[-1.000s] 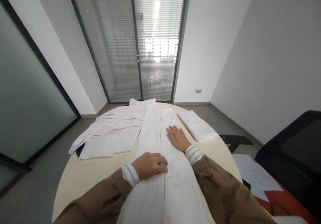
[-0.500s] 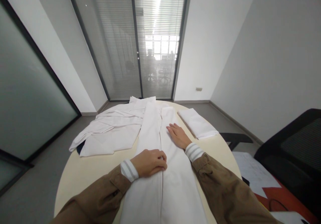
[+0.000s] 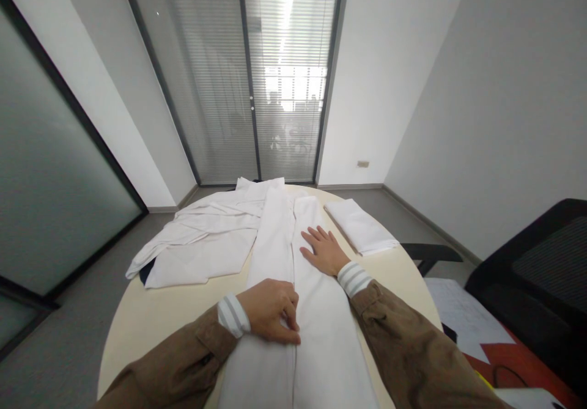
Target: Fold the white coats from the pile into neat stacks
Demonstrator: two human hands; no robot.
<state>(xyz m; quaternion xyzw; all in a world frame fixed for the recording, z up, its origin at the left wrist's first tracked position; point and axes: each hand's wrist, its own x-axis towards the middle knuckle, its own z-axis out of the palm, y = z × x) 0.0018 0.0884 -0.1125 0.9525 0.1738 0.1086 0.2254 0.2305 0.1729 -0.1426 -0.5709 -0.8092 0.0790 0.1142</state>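
Two hands press a long white garment (image 3: 275, 238) running lengthwise away across the desk (image 3: 151, 317): left hand (image 3: 270, 308) fingers curled pinching its centre seam, right hand (image 3: 323, 251) flat, fingers spread.

A round cream bench (image 3: 151, 329) fills the lower middle of the frame. On its left part, toward the upper left of the bench, lies a spread, rumpled white garment (image 3: 202, 244) with something dark (image 3: 145, 272) showing under its lower left corner. At the bench's upper right edge rests a neatly folded white cloth (image 3: 360, 225). At the right edge of the frame stands a black mesh chair (image 3: 541, 274); below it, white paper sheets (image 3: 463, 320) lie on a red surface (image 3: 518, 363). Slatted blinds behind glass doors (image 3: 257, 79) fill the top centre.
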